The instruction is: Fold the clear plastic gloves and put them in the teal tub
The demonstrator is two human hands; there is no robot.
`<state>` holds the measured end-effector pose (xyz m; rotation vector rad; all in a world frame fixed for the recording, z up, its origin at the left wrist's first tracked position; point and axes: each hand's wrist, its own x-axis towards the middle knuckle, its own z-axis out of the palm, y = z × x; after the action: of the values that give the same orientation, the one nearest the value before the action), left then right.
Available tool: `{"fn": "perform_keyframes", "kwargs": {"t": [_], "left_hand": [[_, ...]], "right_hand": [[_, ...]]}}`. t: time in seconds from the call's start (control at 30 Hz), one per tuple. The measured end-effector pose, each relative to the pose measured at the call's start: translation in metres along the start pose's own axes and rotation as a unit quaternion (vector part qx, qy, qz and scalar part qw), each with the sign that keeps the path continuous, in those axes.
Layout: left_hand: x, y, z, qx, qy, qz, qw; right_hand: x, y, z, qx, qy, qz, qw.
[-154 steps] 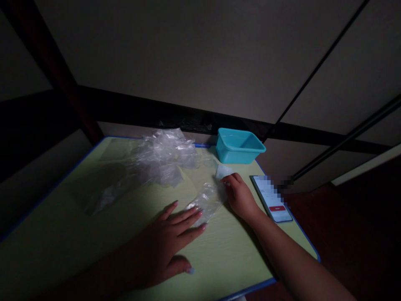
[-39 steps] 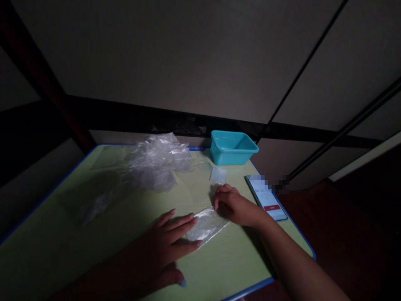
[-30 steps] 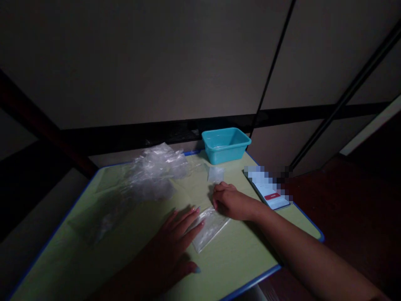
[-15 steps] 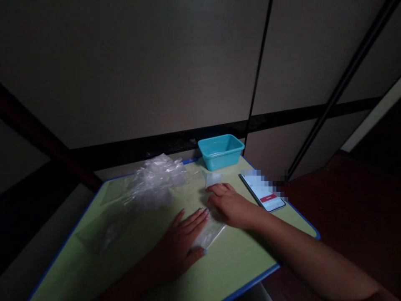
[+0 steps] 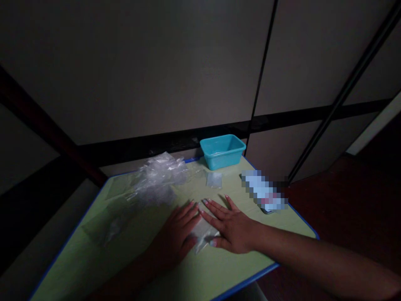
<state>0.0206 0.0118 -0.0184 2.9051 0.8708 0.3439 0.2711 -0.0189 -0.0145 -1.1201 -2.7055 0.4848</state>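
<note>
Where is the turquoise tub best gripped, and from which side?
Probably by the near long rim of the turquoise tub, coming from the front: it stands upright, open-topped, its lip flares outward, and a wall rises close behind.

Readable texts, labels, numbers: 0 | phone screen (image 5: 258, 188): pixelated into coarse blocks | lettering there: illegible

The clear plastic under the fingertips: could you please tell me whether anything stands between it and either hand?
Nothing visible does: the left hand and right hand appear to rest directly on the clear plastic, and the pale packet lies beyond them.
</note>
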Motion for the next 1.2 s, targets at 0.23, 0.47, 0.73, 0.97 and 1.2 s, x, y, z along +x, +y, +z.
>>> {"fn": "perform_keyframes", "kwargs": {"t": [0.23,0.47,0.73,0.97,1.2], "left_hand": [[-0.002,0.005,-0.012,-0.001,0.034,-0.282,0.959],[0.016,0.023,-0.009,-0.025,-0.015,-0.305,0.952],[0.021,0.028,-0.019,-0.076,-0.049,-0.329,0.940],[0.024,0.021,-0.023,-0.212,-0.055,-0.346,0.912],[0.025,0.013,-0.020,-0.330,-0.044,-0.362,0.871]], "right_hand": [[-0.001,-0.003,-0.005,0.000,-0.015,0.004,1.000],[0.000,-0.005,-0.005,0.019,-0.006,0.027,0.999],[0.001,-0.006,-0.007,0.021,-0.010,0.023,0.999],[0.002,-0.006,-0.006,0.015,-0.009,0.014,1.000],[0.002,-0.005,-0.006,0.011,-0.007,0.019,1.000]]}}
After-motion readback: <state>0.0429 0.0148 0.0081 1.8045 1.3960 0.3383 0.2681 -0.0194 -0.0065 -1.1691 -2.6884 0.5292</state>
